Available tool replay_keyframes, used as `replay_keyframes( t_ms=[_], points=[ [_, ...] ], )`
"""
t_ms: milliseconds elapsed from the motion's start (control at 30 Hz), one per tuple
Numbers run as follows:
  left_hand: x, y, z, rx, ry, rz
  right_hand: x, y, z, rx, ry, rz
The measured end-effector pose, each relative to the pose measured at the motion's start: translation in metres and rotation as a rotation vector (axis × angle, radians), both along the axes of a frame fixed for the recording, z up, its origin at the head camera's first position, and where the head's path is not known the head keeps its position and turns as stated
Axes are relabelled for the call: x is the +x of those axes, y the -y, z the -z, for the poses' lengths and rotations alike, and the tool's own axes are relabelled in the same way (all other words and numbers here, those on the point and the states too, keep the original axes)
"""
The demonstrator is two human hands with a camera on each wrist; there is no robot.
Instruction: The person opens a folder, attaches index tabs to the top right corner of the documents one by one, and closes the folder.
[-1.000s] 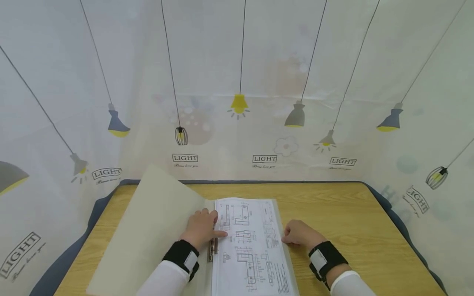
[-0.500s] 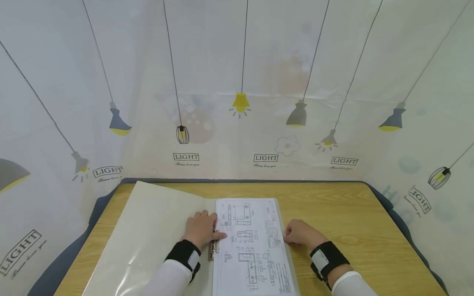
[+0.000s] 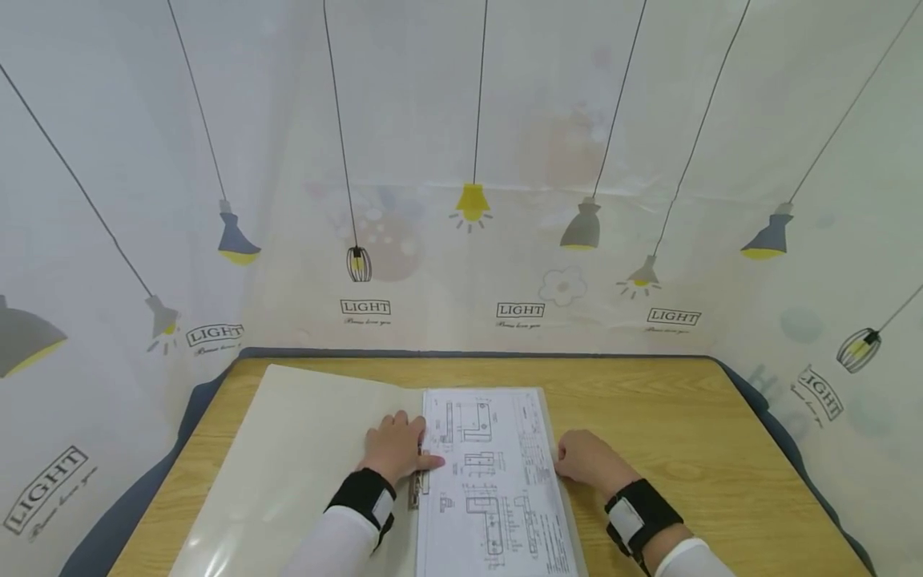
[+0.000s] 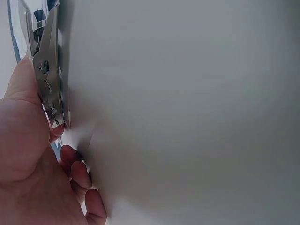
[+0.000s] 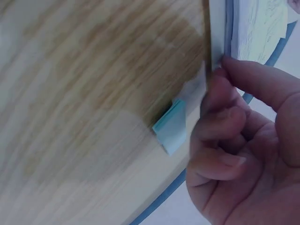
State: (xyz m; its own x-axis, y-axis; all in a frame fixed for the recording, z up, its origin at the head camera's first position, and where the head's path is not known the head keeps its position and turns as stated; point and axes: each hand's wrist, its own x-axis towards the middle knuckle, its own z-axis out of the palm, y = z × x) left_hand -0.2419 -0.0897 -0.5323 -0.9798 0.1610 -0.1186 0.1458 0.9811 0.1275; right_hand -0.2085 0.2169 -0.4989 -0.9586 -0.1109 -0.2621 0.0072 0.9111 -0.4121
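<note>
A pale file folder (image 3: 303,449) lies open on the table, its left cover spread out flat. Printed technical drawings (image 3: 497,481) are stacked on its right side. At the spine, my left hand (image 3: 392,449) rests on the folder, thumb reaching over the sheets' left edge. Its fingertips touch the cover beside the metal clip (image 4: 47,65) in the left wrist view. My right hand (image 3: 587,458) is at the folder's right edge. In the right wrist view, its thumb and index finger pinch that edge (image 5: 217,33), the other fingers curled.
The wooden table (image 3: 692,449) extends right of the folder and behind it. A small light-blue folded piece (image 5: 172,126) shows near the right fingers in the right wrist view. A pale curtain (image 3: 433,120) printed with lamps surrounds the table.
The folder's left cover has dropped from slightly raised to flat on the table. Both hands stay at the same places on the folder; the head view shifts slightly.
</note>
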Motion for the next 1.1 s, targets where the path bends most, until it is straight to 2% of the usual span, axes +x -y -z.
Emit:
replay_keyframes(
  t_ms=[133,267,367,500,633,800,1100],
  points=[
    [0.0,0.0,0.002,0.003,0.007,-0.01,-0.001,-0.008,0.0,-0.018,-0.041,0.042],
    [-0.001,-0.001,0.005,0.005,0.004,-0.013,-0.004,-0.02,-0.001,-0.035,-0.03,0.112],
    [0.0,0.0,0.002,0.005,0.007,-0.011,-0.003,-0.029,-0.003,-0.041,-0.033,0.128],
    [0.002,-0.001,-0.002,0.006,0.013,-0.009,0.001,-0.034,-0.004,-0.018,-0.032,0.127],
    [0.003,0.0,-0.003,0.005,0.01,-0.005,0.005,-0.033,0.002,0.01,-0.017,0.143],
    [0.007,-0.001,-0.009,0.02,0.013,-0.004,0.008,-0.03,0.009,0.014,-0.05,0.144],
    [0.008,-0.002,-0.012,0.009,0.011,-0.006,0.008,-0.034,0.005,0.046,-0.104,0.087]
  ],
)
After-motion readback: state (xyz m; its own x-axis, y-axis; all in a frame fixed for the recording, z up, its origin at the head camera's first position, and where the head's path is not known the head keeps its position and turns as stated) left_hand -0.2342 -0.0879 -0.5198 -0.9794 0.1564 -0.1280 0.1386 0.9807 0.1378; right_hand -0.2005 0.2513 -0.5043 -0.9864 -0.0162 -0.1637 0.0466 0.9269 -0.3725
